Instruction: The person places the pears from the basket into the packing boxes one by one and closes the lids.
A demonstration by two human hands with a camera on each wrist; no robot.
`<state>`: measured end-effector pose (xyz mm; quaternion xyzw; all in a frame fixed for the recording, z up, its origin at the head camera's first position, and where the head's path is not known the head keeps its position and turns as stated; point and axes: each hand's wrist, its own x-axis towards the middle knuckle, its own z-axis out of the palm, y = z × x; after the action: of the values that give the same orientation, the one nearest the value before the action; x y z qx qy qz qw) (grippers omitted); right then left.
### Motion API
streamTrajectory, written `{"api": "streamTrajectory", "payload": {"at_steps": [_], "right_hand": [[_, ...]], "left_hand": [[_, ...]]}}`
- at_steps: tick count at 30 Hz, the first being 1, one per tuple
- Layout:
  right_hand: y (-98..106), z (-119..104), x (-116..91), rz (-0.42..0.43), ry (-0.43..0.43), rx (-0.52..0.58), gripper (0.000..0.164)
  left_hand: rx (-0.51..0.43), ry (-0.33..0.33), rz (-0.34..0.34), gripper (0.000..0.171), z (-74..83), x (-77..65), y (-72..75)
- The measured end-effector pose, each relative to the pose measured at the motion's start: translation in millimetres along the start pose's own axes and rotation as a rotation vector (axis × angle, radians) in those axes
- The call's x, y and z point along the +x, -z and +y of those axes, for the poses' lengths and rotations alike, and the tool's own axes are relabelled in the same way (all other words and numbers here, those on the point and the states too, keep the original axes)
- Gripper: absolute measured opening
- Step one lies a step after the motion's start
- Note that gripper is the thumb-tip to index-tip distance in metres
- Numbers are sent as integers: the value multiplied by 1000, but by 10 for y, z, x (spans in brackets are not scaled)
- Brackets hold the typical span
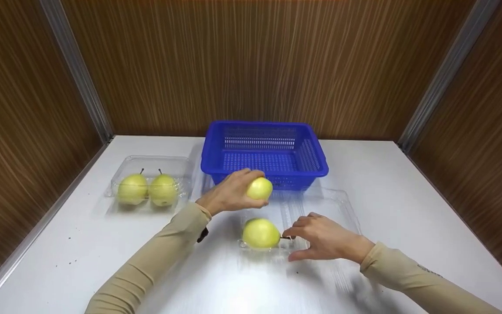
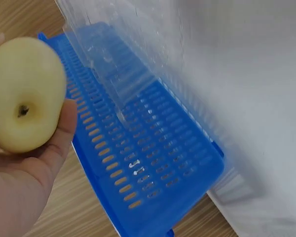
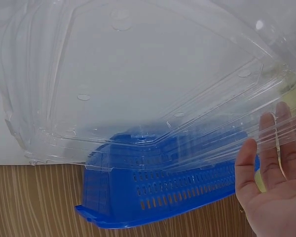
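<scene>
My left hand (image 1: 238, 192) grips a yellow-green pear (image 1: 259, 189) in the air, just in front of the blue basket. In the left wrist view this pear (image 2: 24, 89) shows its dimpled end, with fingers and palm around it. Below it, a second pear (image 1: 260, 233) lies on its side in a clear plastic clamshell box (image 1: 342, 200), its stem pointing right. Beside that stem is my right hand (image 1: 325, 239), fingers loosely bent and thumb apart, holding nothing. From the right wrist, the hand (image 3: 276, 182) appears next to the transparent plastic; whether it touches the box is unclear.
Behind the hands stands a blue perforated basket (image 1: 264, 173) with nothing seen inside. Another clear box (image 1: 122, 168) at the left holds two upright pears (image 1: 148, 189). Wood-grain panels (image 1: 251, 65) enclose the white table (image 1: 103, 270) at the back and sides.
</scene>
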<state>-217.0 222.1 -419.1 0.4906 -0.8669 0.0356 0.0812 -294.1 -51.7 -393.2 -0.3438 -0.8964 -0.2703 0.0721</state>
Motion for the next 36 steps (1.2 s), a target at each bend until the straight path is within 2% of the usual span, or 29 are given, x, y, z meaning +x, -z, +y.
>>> {"api": "streamTrajectory", "payload": {"at_steps": [10,21,27,31,36], "right_hand": [[-2,3,-2,9,11,-5,48],[-16,12,-10,20,20,5,47],[-1,11,-24,-4,0,3,49],[10,4,-31,-10,-5,7,51],[22,33,-40,35,14,40,45]], "left_hand": [[-6,4,-140,62,-5,30,-90],[23,13,-258,59,-13,87,-236],[60,34,-307,54,3,150,-322],[81,23,-337,56,12,174,-364],[82,15,-326,56,25,163,-347]]}}
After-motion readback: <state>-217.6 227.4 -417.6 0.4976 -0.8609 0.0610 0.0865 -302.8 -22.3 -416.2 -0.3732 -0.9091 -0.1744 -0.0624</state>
